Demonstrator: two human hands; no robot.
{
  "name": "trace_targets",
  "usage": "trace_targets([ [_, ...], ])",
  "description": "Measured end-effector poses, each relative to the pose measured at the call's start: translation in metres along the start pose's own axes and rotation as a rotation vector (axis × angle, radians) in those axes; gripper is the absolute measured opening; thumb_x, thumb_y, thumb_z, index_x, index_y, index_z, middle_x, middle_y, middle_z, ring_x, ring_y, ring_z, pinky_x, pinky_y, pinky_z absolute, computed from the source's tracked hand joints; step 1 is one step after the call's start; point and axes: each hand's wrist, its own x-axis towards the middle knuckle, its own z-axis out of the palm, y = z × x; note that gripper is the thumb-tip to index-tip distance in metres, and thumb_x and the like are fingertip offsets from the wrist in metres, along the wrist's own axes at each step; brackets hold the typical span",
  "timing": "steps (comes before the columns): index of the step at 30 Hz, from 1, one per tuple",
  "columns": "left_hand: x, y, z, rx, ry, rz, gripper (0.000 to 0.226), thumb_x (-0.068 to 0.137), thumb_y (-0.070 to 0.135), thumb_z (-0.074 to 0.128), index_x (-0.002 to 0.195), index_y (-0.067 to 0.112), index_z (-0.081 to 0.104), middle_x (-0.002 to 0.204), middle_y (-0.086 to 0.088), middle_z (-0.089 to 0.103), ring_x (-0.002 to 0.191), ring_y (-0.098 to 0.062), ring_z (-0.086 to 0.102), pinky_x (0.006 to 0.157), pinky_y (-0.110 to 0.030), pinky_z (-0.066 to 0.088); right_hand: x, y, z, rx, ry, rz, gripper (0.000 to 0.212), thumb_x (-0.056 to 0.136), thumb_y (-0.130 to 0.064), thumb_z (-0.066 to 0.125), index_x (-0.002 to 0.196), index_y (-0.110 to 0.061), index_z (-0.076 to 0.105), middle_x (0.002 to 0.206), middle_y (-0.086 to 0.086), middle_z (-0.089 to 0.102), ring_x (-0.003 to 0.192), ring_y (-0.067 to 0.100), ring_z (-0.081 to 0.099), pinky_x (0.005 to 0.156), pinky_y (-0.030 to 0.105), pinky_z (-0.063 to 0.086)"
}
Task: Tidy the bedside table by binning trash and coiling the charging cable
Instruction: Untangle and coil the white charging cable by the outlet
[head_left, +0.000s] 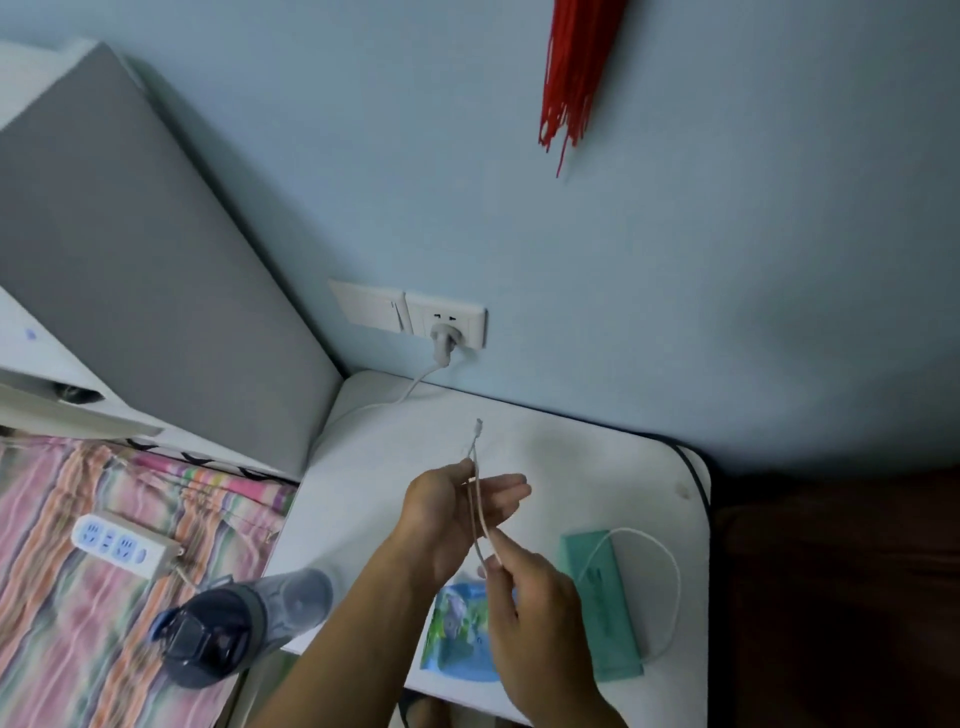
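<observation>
Right hand (524, 592) pinches the cable (480, 519) low; left hand (457, 499), half open, holds its upper run above the tabletop (597, 467). Cable judged light, limp; grip near the connector.

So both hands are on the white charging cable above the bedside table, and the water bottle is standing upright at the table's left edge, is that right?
Not quite. The head view shows the water bottle lying on its side at the bedside table's left edge, not upright. The rest holds: the left hand and right hand both hold the white charging cable above the table.
</observation>
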Motion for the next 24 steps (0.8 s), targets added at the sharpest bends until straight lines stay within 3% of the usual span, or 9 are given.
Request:
trace_targets([
  [3,0.000,0.002,-0.001,-0.265,-0.056,-0.063,0.024,0.101,0.010,0.034,0.085,0.002,0.050,0.064,-0.017,0.066,0.043,-0.017,0.054,0.061,-0.032,0.055,-0.009,-0.001,-0.008,-0.066,-0.013,-0.025,0.029,0.093,-0.030,0.054,0.120,-0.032,0.065,0.080,0.005,0.064,0.075,0.017,0.063,0.069,0.031,0.053],
  [5,0.002,0.004,-0.007,-0.372,-0.108,-0.110,0.023,0.100,0.009,0.035,0.086,0.003,0.053,0.058,-0.009,0.056,0.037,-0.011,0.039,0.051,-0.025,0.051,-0.016,0.001,-0.013,-0.123,-0.055,-0.063,0.025,0.092,-0.032,0.056,0.113,-0.032,0.069,0.078,0.003,0.066,0.074,0.016,0.065,0.066,0.027,0.052],
  [9,0.010,0.001,-0.016,-0.334,-0.038,-0.052,0.025,0.099,0.005,0.036,0.090,0.003,0.059,0.053,-0.003,0.052,0.034,-0.009,0.038,0.038,-0.018,0.041,-0.026,0.009,-0.029,-0.248,-0.089,-0.089,0.012,0.070,-0.022,0.078,0.079,-0.030,0.078,0.056,-0.007,0.067,0.047,0.009,0.062,0.042,0.016,0.047],
  [12,0.018,-0.006,-0.021,-0.273,0.113,0.103,0.029,0.101,0.006,0.031,0.093,0.002,0.058,0.054,-0.005,0.055,0.034,-0.008,0.044,0.037,-0.018,0.042,-0.033,0.017,-0.036,-0.209,-0.117,-0.032,0.016,0.064,-0.021,0.087,0.070,-0.031,0.076,0.050,-0.008,0.064,0.043,0.006,0.058,0.041,0.014,0.046],
  [18,0.027,-0.004,-0.028,-0.377,0.066,0.077,0.033,0.101,0.009,0.029,0.089,0.004,0.059,0.052,-0.002,0.051,0.034,-0.007,0.037,0.033,-0.016,0.035,-0.037,0.030,-0.047,-0.338,-0.141,-0.150,0.030,0.042,-0.022,0.096,0.055,-0.030,0.070,0.040,-0.010,0.056,0.036,0.010,0.052,0.038,0.013,0.042],
  [22,0.032,-0.001,-0.029,-0.459,0.060,0.105,0.033,0.101,0.008,0.029,0.086,0.004,0.058,0.053,-0.002,0.052,0.034,-0.007,0.038,0.035,-0.014,0.036,-0.037,0.039,-0.051,-0.328,-0.135,-0.266,0.020,0.050,-0.017,0.086,0.064,-0.030,0.078,0.041,-0.009,0.057,0.036,0.012,0.053,0.039,0.014,0.045],
  [24,0.034,0.002,-0.031,-0.516,0.046,0.100,0.032,0.101,0.008,0.029,0.087,0.005,0.058,0.051,-0.001,0.053,0.033,-0.006,0.038,0.034,-0.014,0.035,-0.041,0.051,-0.054,-0.292,-0.141,-0.325,0.016,0.063,-0.019,0.078,0.073,-0.031,0.079,0.044,-0.011,0.059,0.037,0.010,0.052,0.042,0.015,0.047],
])
